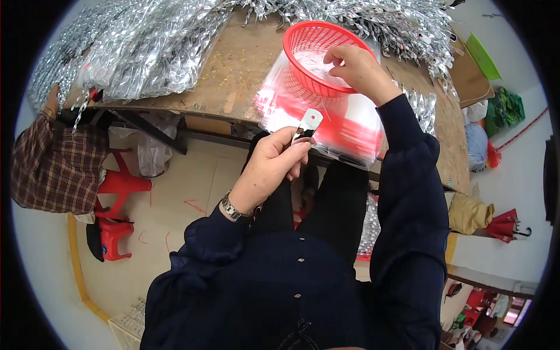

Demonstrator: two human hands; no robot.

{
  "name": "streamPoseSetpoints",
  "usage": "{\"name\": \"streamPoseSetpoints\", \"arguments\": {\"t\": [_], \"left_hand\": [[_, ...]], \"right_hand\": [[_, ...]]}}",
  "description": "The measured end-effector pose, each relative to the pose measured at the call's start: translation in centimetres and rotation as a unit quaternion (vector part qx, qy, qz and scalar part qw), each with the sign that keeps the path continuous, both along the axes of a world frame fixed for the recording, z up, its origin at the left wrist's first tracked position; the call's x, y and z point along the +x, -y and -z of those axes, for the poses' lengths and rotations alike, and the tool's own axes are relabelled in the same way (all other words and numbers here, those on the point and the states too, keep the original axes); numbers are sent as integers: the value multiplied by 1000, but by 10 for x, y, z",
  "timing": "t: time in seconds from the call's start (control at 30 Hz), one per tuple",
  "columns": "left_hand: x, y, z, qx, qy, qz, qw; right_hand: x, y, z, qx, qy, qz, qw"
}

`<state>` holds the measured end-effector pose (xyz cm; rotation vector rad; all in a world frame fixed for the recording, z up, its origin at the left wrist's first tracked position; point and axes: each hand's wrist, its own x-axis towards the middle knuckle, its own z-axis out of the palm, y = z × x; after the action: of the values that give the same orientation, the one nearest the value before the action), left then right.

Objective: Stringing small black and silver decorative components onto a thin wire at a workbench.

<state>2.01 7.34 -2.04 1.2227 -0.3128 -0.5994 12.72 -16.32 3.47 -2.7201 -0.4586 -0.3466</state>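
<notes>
My left hand (269, 163) pinches a flat, shiny silver metal piece (311, 119) between thumb and fingers, just in front of the table edge. The piece has a rounded end with a small hole; its lower part is hidden by my fingers. Over the red plastic basket (298, 65), my right hand (357, 67) is bent with thumb and fingertips drawn together. Whatever they may hold is too small to tell. Pale, clear-looking small stuff (315, 63) lies in the basket. Under it spreads a stack of clear plastic bags with red print (341, 137).
Heaps of shiny silver strips (151, 55) cover the left and back of the wooden table (233, 70). At the left sits a person in a checked shirt (58, 163), one hand at the heap. Red stools (115, 238) stand below. A red umbrella (504, 224) lies right.
</notes>
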Motion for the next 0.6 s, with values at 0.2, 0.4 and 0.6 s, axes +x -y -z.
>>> {"name": "streamPoseSetpoints", "arguments": {"t": [0.2, 0.4, 0.6], "left_hand": [[0, -1, 4, -3, 2, 10, 1000], [1, -2, 7, -5, 6, 12, 1000], [0, -3, 5, -9, 0, 6, 1000]], "right_hand": [[12, 4, 4, -55, -35, -28, 998], [13, 8, 0, -53, -38, -17, 998], [11, 14, -9, 58, -75, 6, 995]]}}
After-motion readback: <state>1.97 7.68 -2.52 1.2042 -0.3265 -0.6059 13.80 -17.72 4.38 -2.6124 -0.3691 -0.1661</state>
